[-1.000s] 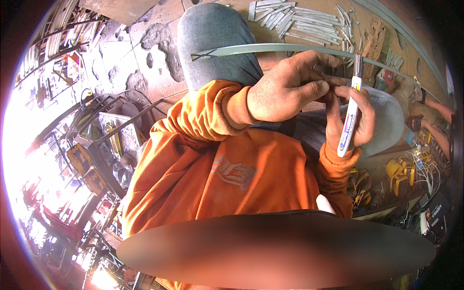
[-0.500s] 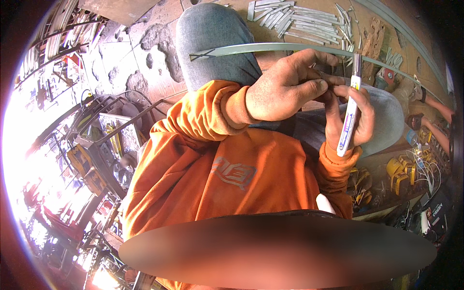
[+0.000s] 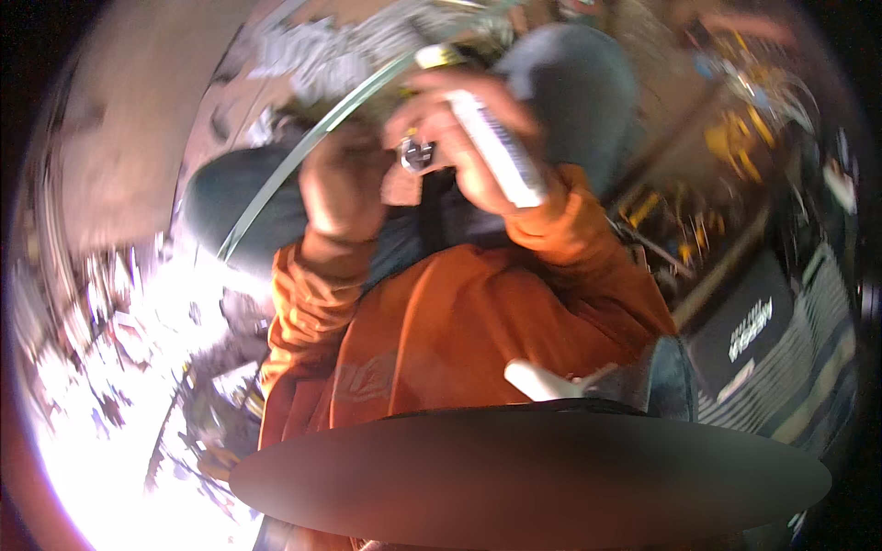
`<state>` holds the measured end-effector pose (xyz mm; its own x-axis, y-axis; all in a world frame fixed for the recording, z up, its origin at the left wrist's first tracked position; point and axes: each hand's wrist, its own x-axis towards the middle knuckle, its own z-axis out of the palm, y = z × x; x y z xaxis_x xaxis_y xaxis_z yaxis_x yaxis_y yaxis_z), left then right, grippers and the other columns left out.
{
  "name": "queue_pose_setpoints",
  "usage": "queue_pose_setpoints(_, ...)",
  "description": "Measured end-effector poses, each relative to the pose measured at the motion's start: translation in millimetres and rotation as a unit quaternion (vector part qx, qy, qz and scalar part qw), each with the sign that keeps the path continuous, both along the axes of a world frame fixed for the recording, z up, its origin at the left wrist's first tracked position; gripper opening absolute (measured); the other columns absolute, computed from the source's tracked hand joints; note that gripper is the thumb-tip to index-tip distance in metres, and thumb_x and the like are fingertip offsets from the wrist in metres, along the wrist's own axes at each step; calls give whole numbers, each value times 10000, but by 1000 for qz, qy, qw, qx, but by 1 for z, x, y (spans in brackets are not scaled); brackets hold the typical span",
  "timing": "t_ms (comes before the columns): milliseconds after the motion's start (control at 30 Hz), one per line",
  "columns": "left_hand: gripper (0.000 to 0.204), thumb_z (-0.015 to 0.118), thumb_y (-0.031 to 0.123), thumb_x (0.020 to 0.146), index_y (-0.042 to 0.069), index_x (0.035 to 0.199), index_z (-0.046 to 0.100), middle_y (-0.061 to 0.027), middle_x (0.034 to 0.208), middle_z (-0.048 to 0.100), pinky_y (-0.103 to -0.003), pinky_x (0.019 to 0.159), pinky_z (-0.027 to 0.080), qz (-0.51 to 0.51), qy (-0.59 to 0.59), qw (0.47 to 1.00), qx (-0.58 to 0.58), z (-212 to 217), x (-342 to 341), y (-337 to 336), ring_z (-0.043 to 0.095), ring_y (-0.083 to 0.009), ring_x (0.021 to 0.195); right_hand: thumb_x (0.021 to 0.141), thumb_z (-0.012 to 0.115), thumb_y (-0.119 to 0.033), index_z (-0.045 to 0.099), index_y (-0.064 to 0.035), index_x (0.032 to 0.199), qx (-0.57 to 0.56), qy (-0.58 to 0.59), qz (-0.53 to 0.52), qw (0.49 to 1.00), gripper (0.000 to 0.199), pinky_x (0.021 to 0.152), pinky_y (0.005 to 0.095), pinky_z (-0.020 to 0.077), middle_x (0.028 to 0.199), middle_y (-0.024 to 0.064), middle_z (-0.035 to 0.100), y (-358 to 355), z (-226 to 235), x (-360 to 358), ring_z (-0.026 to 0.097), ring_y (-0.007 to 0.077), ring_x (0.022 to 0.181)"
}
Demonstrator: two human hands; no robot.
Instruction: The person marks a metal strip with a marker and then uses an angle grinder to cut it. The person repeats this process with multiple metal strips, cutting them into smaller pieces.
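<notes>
A white marker pen slants across my right hand, which is closed around it, its lower end toward the orange cuff. A small shiny metal thing sits by that hand's fingers, too smeared to name. My left hand is to the left, over my lap, its fingers blurred. A long, narrow, pale green-grey strip runs diagonally past it, from my left knee toward the top. Whether the left fingers grip the strip cannot be made out. A yellowish blurred thing shows beyond my right hand.
Many short pale strips lie on the floor ahead. A brown board is at the far left. Yellow tools lie on the right, with a black case nearer. Bright glare covers the lower left.
The view has swung round and blurred. The strip now runs diagonally instead of nearly level. My hands have drawn nearer my lap, and the marker remains in my right hand, tilted the other way.
</notes>
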<state>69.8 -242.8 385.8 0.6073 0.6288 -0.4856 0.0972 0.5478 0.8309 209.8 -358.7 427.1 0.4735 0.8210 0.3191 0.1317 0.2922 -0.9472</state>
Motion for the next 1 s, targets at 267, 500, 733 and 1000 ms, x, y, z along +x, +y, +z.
queue_pose_setpoints(267, 446, 426, 420, 1086, 12, 1137, 598, 10, 709, 400, -334, 653, 410, 203, -74, 973, -80, -6, 34, 30, 402, -141, 627, 1049, 500, -278, 542, -47, 1252, 252, 51, -108, 960, 311, 648, 345, 544, 898, 170, 692, -56, 12, 51, 695, 254, 747)
queue_pose_setpoints(500, 357, 431, 350, 1075, 41, 1161, 587, -23, 726, 481, -371, 718, 443, 112, -121, 985, -49, -9, 54, 67, 463, -187, 683, 1076, 467, -285, 508, 50, 1254, 128, 83, -410, 899, 382, 649, 313, 485, 831, 118, 656, -146, -45, 107, 586, 186, 669)
queue_pose_setpoints(733, 305, 546, 226, 977, -21, 1141, 620, -31, 729, 507, -326, 632, 449, 145, -165, 958, -183, -69, 68, 95, 497, -175, 680, 989, 638, -194, 560, -23, 1357, -447, -134, -414, 781, 413, 1061, 422, 447, 1287, 162, 633, -216, -266, 113, 592, 293, 1207)
queue_pose_setpoints(1000, 336, 539, 314, 1034, 32, 1146, 684, 17, 735, 489, -311, 614, 456, 201, -53, 978, -24, -76, 80, 69, 477, -130, 631, 986, 643, -201, 528, -30, 1384, -561, -165, -344, 735, 448, 1059, 408, 448, 1277, 165, 633, -289, -302, 93, 598, 288, 1198)
